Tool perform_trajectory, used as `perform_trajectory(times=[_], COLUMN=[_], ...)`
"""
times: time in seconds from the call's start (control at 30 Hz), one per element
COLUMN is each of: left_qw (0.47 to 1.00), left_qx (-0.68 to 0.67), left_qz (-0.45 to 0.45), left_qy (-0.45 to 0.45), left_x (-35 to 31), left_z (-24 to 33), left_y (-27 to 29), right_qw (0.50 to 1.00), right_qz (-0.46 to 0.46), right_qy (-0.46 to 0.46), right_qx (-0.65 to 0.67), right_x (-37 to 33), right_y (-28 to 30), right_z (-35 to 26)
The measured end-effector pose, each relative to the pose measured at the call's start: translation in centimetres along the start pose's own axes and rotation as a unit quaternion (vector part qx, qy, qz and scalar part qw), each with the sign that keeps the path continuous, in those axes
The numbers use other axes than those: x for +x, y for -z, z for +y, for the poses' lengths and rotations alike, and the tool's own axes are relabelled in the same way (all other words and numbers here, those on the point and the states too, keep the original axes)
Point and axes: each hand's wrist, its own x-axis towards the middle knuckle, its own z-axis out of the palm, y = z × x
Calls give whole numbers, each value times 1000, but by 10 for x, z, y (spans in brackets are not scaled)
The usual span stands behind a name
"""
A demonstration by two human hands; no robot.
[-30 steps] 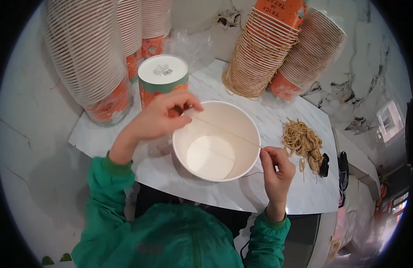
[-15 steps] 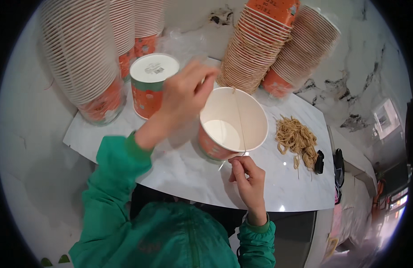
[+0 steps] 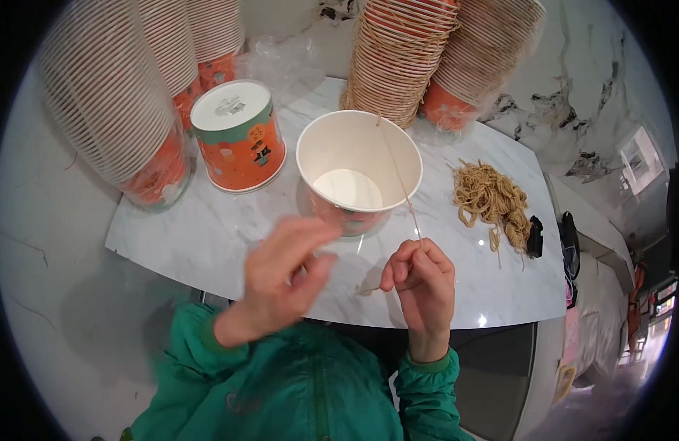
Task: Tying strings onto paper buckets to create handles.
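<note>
An orange and green paper bucket with a white inside stands upright before me, its mouth upward. A thin tan twine runs from its far rim across the mouth and over the near right rim. My right hand pinches this twine near the front of the table, and a short end sticks out to the left of the fingers. In front of the bucket, my left hand is raised, blurred by motion. Its thumb and fingers are apart, with nothing visible between them.
Upside down at the left stands another paper bucket. Tall nested stacks of wrapped buckets rise behind it; a stack with twine handles is at the back. Loose twine strands lie at the right beside a small black object.
My left hand has come down from above the bucket's left side toward me. My right hand has shifted slightly right and nearer with the twine. The whole view has shifted somewhat.
</note>
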Motion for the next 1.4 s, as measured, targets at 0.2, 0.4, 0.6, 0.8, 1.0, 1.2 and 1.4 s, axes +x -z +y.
perform_trajectory(times=[0.2, 0.4, 0.6, 0.8, 1.0, 1.2, 1.4], left_qw=[819, 858, 950, 960, 978, 975, 974], left_qx=[-411, -306, -157, -91, -28, -20, 4], left_qz=[-139, -156, -180, -146, -203, -222, -225], left_qy=[376, 381, 201, 222, 48, 1, -3], left_x=[-30, -25, -31, -20, 3, 14, 26], left_z=[22, 13, 0, -10, 1, 7, 4], left_y=[-36, -1, 16, 27, 19, 19, 35], right_qw=[999, 1000, 999, 975, 788, 757, 754], right_qz=[0, 0, 14, 78, 2, -82, -87], right_qy=[-32, 5, -12, -45, 228, 250, 218], right_qx=[39, 22, 28, -204, -571, -598, -614], right_x=[6, 10, 10, 7, -24, -18, -7], right_y=[-8, 2, -1, -7, -33, -55, -51], right_z=[7, 7, 12, 7, 3, 21, 16])
